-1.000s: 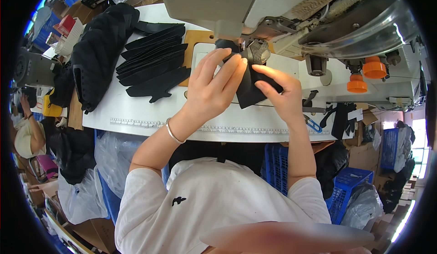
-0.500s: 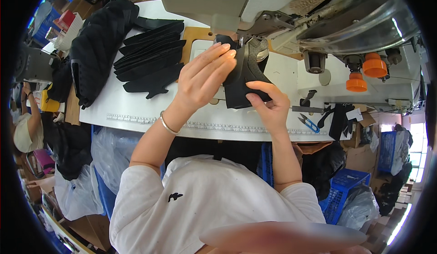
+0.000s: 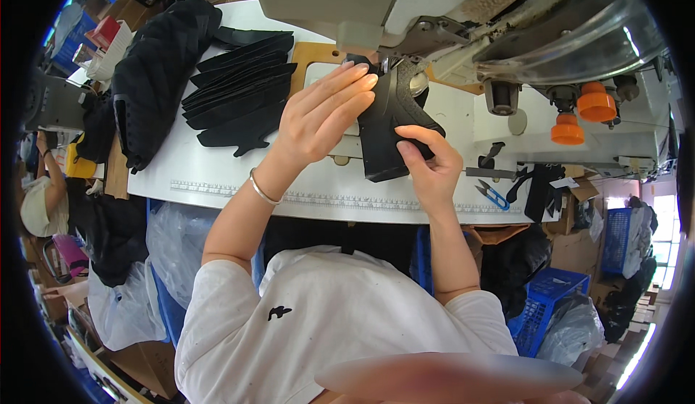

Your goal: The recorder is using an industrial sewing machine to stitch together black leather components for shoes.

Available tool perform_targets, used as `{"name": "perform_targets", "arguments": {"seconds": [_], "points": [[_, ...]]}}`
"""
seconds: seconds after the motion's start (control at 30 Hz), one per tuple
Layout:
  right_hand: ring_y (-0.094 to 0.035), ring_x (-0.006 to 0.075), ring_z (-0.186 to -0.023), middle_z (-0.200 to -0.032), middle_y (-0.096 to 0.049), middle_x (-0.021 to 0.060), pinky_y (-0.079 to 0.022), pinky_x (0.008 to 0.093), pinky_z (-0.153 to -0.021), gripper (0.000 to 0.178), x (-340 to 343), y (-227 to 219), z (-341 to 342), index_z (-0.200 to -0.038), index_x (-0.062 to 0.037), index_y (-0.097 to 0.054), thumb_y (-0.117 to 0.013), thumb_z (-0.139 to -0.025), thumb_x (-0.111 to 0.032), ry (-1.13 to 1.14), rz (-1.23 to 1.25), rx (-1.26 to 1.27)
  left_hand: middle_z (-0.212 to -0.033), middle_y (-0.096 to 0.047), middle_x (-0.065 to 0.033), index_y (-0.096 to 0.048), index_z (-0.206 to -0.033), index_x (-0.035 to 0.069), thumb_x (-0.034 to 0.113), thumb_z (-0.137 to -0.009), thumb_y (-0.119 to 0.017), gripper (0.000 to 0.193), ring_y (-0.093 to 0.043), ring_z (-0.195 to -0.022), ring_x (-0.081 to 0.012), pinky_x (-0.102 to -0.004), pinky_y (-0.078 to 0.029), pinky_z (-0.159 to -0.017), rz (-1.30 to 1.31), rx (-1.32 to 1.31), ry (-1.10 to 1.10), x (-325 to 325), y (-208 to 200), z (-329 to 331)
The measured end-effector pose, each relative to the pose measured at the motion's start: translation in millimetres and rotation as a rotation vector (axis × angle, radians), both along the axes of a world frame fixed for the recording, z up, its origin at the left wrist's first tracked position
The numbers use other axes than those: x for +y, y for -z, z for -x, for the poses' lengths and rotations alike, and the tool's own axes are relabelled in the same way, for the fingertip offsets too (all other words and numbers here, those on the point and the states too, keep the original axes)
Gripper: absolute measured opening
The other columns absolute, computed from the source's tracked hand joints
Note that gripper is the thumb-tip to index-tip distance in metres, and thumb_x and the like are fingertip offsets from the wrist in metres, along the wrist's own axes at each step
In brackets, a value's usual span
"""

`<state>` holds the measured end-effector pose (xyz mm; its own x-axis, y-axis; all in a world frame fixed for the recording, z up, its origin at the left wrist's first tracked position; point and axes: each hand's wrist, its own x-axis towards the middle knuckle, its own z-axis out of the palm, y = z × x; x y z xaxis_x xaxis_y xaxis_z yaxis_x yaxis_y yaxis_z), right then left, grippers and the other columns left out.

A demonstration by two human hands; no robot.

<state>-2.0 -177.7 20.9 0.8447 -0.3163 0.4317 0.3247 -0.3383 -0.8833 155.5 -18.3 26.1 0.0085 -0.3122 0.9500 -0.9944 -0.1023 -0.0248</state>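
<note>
A black fabric piece (image 3: 381,150) with a curved, grainy-looking edge lies under the head of a sewing machine (image 3: 326,6). My left hand (image 3: 318,118) rests on its left side with the fingers stretched out and close to the needle area, which they partly hide. At the right edge of the piece, my right hand (image 3: 438,165) has thumb and forefinger closed on the fabric. Left of my left hand, a fanned row of black cut pieces (image 3: 242,85) lies on the white table (image 3: 239,176).
A large black fabric bundle (image 3: 163,71) sits at the far left. Blue-handled thread snips (image 3: 494,195) lie on the right, near black strips (image 3: 539,190). Orange knobs (image 3: 567,130) hang under the machine. A ruler strip (image 3: 340,200) runs along the front edge. Another person's arm (image 3: 52,176) shows at the left.
The fabric piece has turned slightly, its lower end shifting a little right and toward me. My right hand has moved down slightly with it; my left hand has stayed almost in place.
</note>
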Motion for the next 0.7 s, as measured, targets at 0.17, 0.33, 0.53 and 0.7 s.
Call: {"name": "perform_targets", "arguments": {"seconds": [0.17,0.33,0.53,0.7], "points": [[-0.068,0.0058,-0.089,-0.104,-0.078,0.0035,-0.051,0.0192,-0.075,0.018,3.3,-3.3,-2.9,-0.111,-0.0028,-0.076,-0.072,-0.094,-0.001,0.017,-0.005,0.026,-0.109,-0.076,-0.0166,-0.068,-0.101,-0.002,0.003,-0.084,-0.072,0.017,-0.074,-0.108,-0.0344,-0.0453,-0.063,-0.095,0.0,-0.003,0.019,0.0,2.1,-9.0],[-0.063,0.0031,-0.084,-0.102,-0.077,0.002,-0.047,0.0178,-0.073,0.016,3.6,-1.9,-6.6,-0.11,-0.003,-0.077,-0.071,-0.095,-0.002,0.035,-0.046,-0.026,-0.109,-0.076,-0.0171,-0.068,-0.101,-0.002,0.003,-0.083,-0.072,0.018,-0.074,-0.107,-0.0347,-0.0447,-0.063,-0.094,-0.01,-0.022,0.022,-1.4,1.2,-9.8],[-0.058,0.002,-0.079,-0.095,-0.073,-0.0011,-0.045,0.0177,-0.071,0.014,-0.3,-6.5,-7.7,-0.108,-0.0031,-0.077,-0.069,-0.097,-0.003,0.046,-0.091,0.04,-0.108,-0.075,-0.0168,-0.069,-0.101,-0.002,0.004,-0.081,-0.072,0.021,-0.074,-0.107,-0.0343,-0.0439,-0.063,-0.095,-0.029,-0.065,-0.023,-2.2,-2.7,-10.0],[-0.058,0.0021,-0.081,-0.096,-0.072,-0.0014,-0.044,0.0178,-0.072,0.012,-1.5,-6.7,-11.8,-0.107,-0.0026,-0.076,-0.069,-0.097,-0.004,0.014,-0.152,0.026,-0.11,-0.074,-0.0158,-0.07,-0.101,-0.001,0.005,-0.077,-0.071,0.025,-0.073,-0.109,-0.0338,-0.0422,-0.063,-0.095,-0.063,-0.047,-0.052,0.1,-6.6,-7.9]]}}
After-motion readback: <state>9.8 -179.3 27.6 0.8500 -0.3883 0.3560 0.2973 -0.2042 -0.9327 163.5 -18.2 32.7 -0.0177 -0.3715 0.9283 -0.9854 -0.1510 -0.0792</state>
